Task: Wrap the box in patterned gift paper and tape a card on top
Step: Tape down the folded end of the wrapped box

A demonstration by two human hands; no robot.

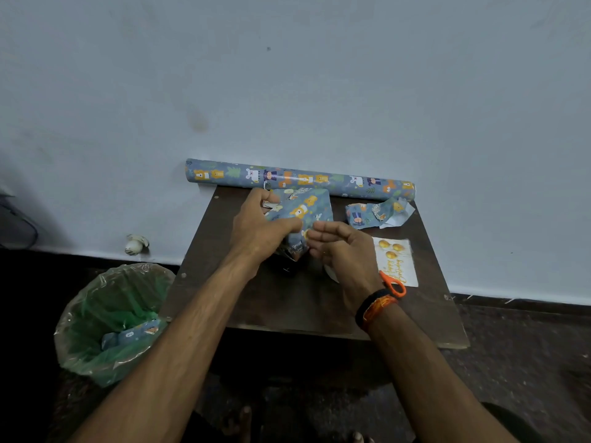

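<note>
Gripping wrapped box (302, 212) with left hand (259, 231), mid-table | right hand (343, 251) loosely curled beside it, grip unclear | card (398, 262) near right edge

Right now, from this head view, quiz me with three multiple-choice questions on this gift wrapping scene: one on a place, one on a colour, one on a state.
1. Where does the paper roll lie?
A. at the table's far edge by the wall
B. in the bin
C. on the floor

2. What colour are the scissors' handles?
A. blue
B. orange
C. black

3. What is the state of the card?
A. taped on the box
B. in the right hand
C. loose on the table

Answers: 1 A, the roll lies along the wall behind the box. 2 B, orange loops show beside the right hand. 3 C, the card lies flat, right of both hands, while the left hand holds the box.
</note>
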